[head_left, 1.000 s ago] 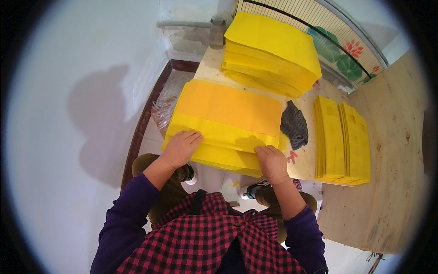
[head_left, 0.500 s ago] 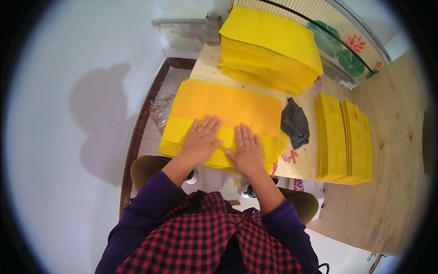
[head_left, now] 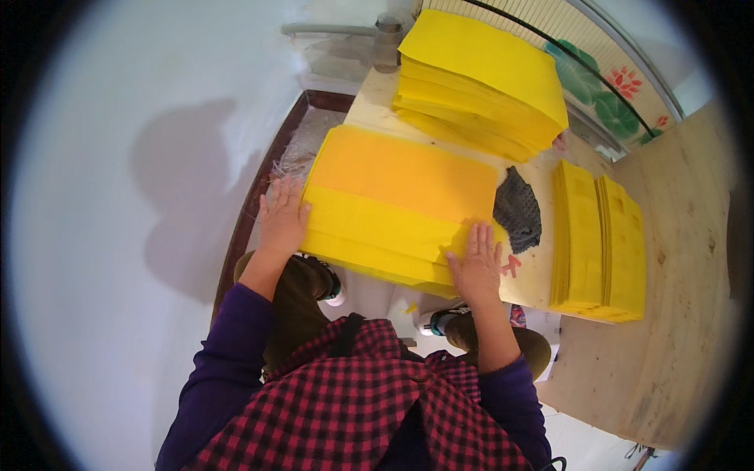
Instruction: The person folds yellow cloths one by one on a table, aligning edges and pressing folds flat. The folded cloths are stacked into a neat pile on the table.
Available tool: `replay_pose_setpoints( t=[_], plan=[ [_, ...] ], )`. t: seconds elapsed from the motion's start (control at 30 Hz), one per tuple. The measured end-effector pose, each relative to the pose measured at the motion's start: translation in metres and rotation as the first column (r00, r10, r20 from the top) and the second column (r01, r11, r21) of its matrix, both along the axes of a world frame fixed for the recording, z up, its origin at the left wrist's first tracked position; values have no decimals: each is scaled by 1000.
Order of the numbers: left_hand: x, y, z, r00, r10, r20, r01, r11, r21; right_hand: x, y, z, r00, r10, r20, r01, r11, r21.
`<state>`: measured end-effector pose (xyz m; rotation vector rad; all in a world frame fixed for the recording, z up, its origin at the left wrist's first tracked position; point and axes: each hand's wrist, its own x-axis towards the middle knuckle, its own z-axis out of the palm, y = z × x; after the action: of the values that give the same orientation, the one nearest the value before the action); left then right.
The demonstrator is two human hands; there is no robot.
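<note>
A stack of yellow paper sheets (head_left: 397,200) lies on the wooden table in front of me, its near part folded over toward me. My left hand (head_left: 281,216) lies flat with fingers spread at the stack's left edge. My right hand (head_left: 476,263) presses flat on the near right corner of the fold, beside a dark grey cloth (head_left: 518,210). Neither hand grips anything.
A tall pile of yellow sheets (head_left: 483,78) stands at the back of the table (head_left: 667,314). Two rows of folded yellow paper (head_left: 601,231) lie to the right. A white wall is at the left. My shoes show below the table's edge.
Both hands slid outward from the middle of the fold: the left one to the stack's left edge, the right one to its near right corner.
</note>
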<state>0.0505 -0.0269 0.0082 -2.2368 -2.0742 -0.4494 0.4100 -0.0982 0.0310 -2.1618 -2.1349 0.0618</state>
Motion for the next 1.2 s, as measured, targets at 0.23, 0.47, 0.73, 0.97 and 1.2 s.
replay_pose_setpoints(
  t=[0.23, 0.47, 0.73, 0.97, 1.2],
  plan=[
    [-4, -47, 23, 185, 251, 950, 151, 948, -280, -20, -55, 32, 118, -220, -968, 104, 973, -208],
    [13, -67, 22, -580, 486, 653, 226, 867, -444, -14, -64, 22, -706, -283, -649, 115, 859, -500],
    [-11, -40, 16, -566, 522, 638, 281, 850, -446, 5, -62, 17, -789, -179, -588, 164, 861, -482],
    [-30, -15, 24, -413, 573, 708, 351, 817, -457, 31, -50, 24, -671, -311, -673, 116, 853, -509],
    [-35, 26, 41, -84, 682, 727, 398, 691, -603, 55, -23, 39, -332, -434, -838, -3, 889, -459]
  ],
)
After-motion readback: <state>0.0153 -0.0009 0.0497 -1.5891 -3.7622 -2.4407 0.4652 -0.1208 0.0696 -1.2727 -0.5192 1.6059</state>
